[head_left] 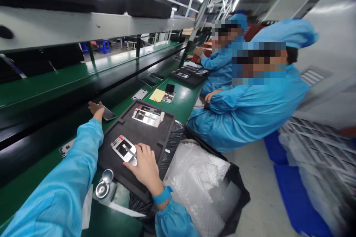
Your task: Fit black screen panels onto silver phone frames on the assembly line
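Note:
My left hand [96, 109] reaches out past the tray, its fingers closed around one end of a dark smartphone [109, 113] at the edge of the black strip along the bench. My right hand [147, 163] grips the near end of a white phone frame [124, 149] lying on the dark foam tray [148, 139], thumb on one side and fingers on the other. That frame has red marks at its far end and a silvery inside. Further up the tray lie two more white phone frames [147, 117], close together.
A small metal-lidded dispenser [102, 189] stands before the tray. Beyond it are a yellow paper pad [157, 95], phone parts and dark phones [148, 82]. Bubble wrap [198, 177] fills a black-lined container at right. Two co-workers in blue [244, 114] sit further along. A shelf [69, 26] overhangs the left.

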Demonstrator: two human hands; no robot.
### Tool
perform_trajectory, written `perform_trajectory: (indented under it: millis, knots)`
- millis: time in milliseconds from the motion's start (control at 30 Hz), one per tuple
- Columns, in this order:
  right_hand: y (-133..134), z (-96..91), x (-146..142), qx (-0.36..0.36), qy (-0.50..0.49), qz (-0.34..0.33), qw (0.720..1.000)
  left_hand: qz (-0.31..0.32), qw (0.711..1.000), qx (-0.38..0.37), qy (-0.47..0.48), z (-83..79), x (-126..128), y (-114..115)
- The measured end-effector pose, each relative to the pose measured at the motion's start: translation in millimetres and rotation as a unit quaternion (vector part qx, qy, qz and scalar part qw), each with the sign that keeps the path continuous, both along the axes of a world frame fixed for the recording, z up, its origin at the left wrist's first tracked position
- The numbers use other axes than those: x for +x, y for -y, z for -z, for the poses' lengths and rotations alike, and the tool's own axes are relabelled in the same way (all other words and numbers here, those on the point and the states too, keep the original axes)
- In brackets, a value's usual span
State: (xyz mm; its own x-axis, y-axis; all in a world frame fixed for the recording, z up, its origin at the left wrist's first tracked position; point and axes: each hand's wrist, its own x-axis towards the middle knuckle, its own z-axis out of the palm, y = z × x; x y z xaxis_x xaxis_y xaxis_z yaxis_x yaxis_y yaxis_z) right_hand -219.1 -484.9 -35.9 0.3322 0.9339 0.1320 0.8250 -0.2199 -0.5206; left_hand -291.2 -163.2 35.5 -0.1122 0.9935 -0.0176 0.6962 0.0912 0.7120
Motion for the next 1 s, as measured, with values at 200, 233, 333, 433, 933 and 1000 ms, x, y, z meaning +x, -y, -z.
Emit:
perform_trajectory:
  millis: [200,233,333,433,933,1000]
  knots:
    - [0,-7.3,2,0.001,-0.047,0.002,0.999,-0.004,0.988,-0.037,-0.148,-0.7,80,-36]
    - [1,-6.8,2,0.004,-0.052,0.001,0.999,0.036,0.986,-0.033,-0.159,-2.1,100,-40]
    - [4,-3.1,1,0.010,-0.074,-0.002,0.997,0.165,0.969,-0.016,-0.182,-0.7,164,-48]
    - [9,3.8,1,0.017,-0.106,-0.006,0.994,0.223,0.951,-0.016,-0.213,11.1,220,-50]
    - [12,32.3,-1,0.034,-0.180,-0.018,0.983,0.330,0.917,0.013,-0.223,35.1,232,-83]
    - [12,28.5,3,0.043,-0.183,-0.014,0.982,0.329,0.924,0.039,-0.190,22.7,217,-80]
